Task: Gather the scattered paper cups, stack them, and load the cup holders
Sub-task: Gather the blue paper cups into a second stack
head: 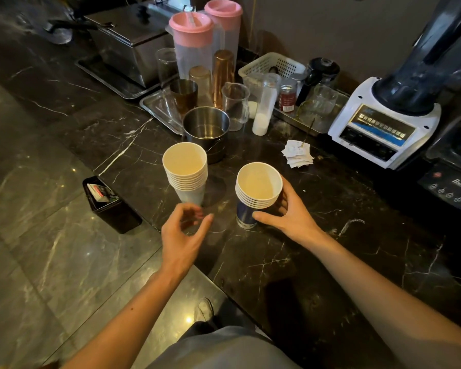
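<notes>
2 stacks stand upright on black marble tabletop (pixel 304 262), near each other but apart. Tall stack of white paper cups (pixel 186 174) is on the left, just in front of round steel pot (pixel 205 129), nothing touching it. Short stack of paper cups w/ blue bottom cup (pixel 257 189) is on the right. Right hand (pixel 285 211) wraps round it, thumb on the lower blue part, fingers behind the rims. Left hand (pixel 183 233) hovers just in front of tall stack, fingers loosely curled, thumb out, holding nothing, not on the cups

Progress, my read: gathering looks done, no loose single cups seen on tabletop. Stacking mostly done, maybe 2 stacks to merge. Loading not started as far as shown. No cup holder I can ID in view, so where stacks go = unknown

Hard to see: right hand's fingers mostly hidden behind short stack. Cup count per stack unclear, rims bunch together. Print on blue cup too small. White blender base (pixel 383 123) on right, its dark jar cut off by frame top. Jugs & glasses at back are dim. Black open box (pixel 109 206) by tabletop's left edge: contents unreadable, can't tell what it rests on
</notes>
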Demonstrator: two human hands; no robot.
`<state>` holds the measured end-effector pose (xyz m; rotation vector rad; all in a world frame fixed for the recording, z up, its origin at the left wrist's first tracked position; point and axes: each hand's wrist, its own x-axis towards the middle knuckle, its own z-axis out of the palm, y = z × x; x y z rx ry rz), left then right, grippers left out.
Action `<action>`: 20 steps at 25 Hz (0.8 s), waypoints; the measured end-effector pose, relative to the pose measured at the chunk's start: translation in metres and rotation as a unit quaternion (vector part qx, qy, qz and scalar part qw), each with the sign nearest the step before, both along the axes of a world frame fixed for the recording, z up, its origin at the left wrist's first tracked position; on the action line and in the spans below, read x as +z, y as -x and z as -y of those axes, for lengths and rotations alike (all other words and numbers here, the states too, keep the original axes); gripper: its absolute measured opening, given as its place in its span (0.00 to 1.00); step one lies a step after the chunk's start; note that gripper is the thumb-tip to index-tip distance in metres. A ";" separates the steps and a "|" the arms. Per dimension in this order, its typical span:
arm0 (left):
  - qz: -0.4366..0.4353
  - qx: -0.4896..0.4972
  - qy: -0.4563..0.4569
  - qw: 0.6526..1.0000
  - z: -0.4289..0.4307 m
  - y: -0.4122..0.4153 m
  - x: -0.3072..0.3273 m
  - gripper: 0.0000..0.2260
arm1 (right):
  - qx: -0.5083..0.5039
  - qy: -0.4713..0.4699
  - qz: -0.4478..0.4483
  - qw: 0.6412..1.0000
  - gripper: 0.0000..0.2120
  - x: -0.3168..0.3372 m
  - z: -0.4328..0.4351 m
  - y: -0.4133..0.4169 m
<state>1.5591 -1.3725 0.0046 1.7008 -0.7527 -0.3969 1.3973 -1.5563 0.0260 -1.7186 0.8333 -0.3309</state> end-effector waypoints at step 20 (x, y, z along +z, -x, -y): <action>-0.038 -0.047 -0.067 0.996 0.042 -0.091 -0.018 0.38 | -0.163 -0.015 -0.027 0.986 0.41 -0.019 -0.019 -0.015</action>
